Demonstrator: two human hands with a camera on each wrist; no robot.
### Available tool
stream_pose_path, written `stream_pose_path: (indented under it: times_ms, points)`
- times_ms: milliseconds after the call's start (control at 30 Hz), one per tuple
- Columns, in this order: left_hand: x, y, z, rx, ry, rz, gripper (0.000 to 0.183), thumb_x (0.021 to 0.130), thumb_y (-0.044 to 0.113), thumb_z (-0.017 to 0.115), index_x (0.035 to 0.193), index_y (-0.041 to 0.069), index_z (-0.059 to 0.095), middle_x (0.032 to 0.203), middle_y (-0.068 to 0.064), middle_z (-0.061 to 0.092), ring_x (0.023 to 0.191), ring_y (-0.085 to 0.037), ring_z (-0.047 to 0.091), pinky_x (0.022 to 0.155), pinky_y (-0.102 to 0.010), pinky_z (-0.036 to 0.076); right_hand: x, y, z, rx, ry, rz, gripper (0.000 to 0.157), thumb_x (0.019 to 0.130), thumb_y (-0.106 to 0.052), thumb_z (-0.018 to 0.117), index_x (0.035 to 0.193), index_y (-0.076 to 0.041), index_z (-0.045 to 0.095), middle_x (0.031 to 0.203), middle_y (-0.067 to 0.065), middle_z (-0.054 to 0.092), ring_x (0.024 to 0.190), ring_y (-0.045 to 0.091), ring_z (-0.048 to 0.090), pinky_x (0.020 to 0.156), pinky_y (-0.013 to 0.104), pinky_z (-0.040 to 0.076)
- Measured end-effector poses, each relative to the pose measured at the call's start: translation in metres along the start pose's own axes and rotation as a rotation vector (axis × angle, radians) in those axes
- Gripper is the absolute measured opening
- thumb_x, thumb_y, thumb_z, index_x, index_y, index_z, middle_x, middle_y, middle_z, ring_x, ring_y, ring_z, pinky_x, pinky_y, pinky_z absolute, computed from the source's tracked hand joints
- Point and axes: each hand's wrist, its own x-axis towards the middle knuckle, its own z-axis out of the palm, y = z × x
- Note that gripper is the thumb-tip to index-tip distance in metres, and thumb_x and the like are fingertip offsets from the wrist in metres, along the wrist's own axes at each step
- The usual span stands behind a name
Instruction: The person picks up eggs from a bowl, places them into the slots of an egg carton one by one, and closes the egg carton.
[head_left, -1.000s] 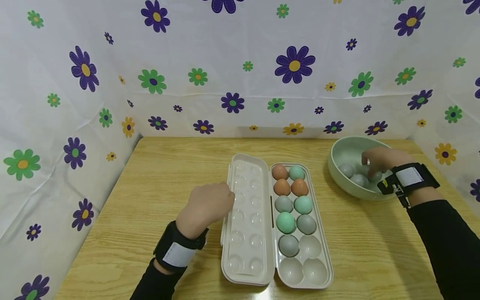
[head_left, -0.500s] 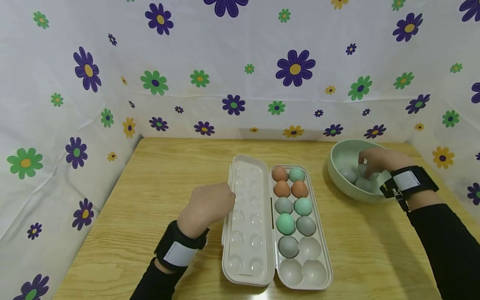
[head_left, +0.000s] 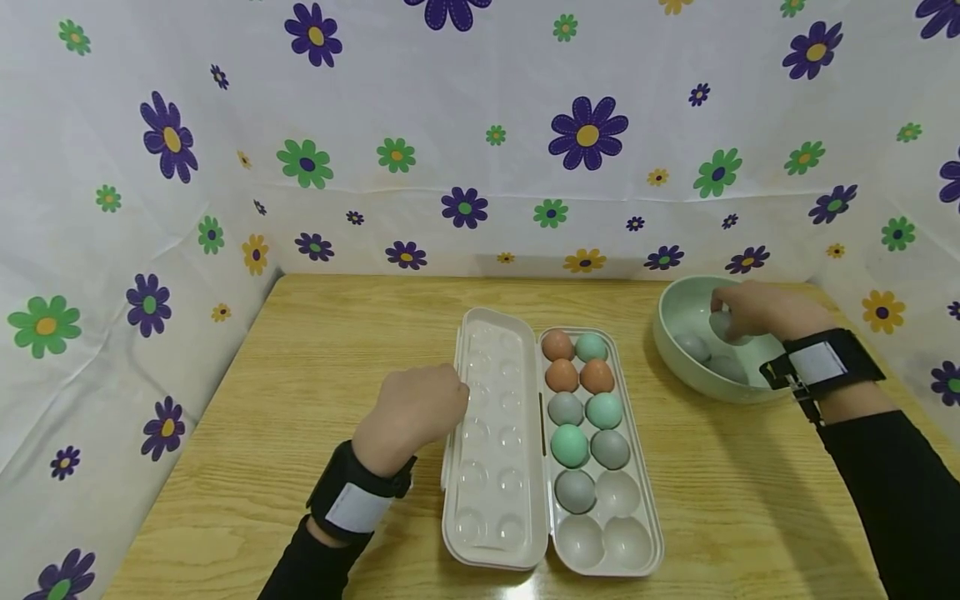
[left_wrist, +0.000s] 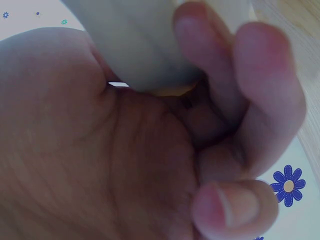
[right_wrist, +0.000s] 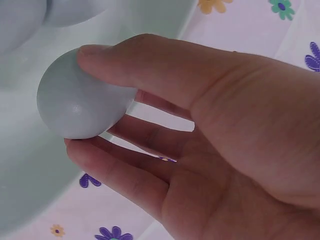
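Note:
An open white egg carton lies on the table, its lid folded out to the left. Brown, green and grey eggs fill most of its cups; three cups at the near end are bare. My left hand grips the lid's left edge, with fingers curled at it in the left wrist view. Over the pale green bowl, my right hand pinches a grey egg between thumb and fingertips. Below it, two more grey eggs rest in the bowl.
The wooden table extends around the carton and bowl. A white flower-print cloth stands along the back and both sides. The bowl sits at the back right, apart from the carton.
My right hand has taken hold of a grey egg among those in the bowl and raised it slightly. The left hand and the carton have stayed in place.

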Motion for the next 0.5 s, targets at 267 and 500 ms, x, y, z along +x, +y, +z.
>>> stream_pose_path:
  times_ms: [267, 500]
  points:
    - [0.000, 0.000, 0.001, -0.017, 0.005, -0.003, 0.038, 0.105, 0.018, 0.042, 0.077, 0.005, 0.064, 0.060, 0.000, 0.042, 0.053, -0.015, 0.044, 0.048, -0.029, 0.034, -0.002, -0.005, -0.001, -0.023, 0.038, -0.007, 0.046, 0.080, -0.001, 0.070, 0.123, 0.008, 0.056, 0.102, 0.023, 0.065, 0.084, 0.031, 0.056, 0.071, 0.040, 0.050]
    - [-0.001, 0.001, 0.000, -0.016, 0.005, -0.012, 0.037, 0.105, 0.019, 0.042, 0.078, 0.005, 0.064, 0.061, 0.000, 0.042, 0.053, -0.015, 0.045, 0.049, -0.029, 0.034, -0.010, -0.014, -0.001, -0.015, 0.073, -0.027, 0.044, 0.082, -0.001, 0.070, 0.123, 0.009, 0.055, 0.101, 0.022, 0.066, 0.082, 0.029, 0.056, 0.069, 0.039, 0.049]
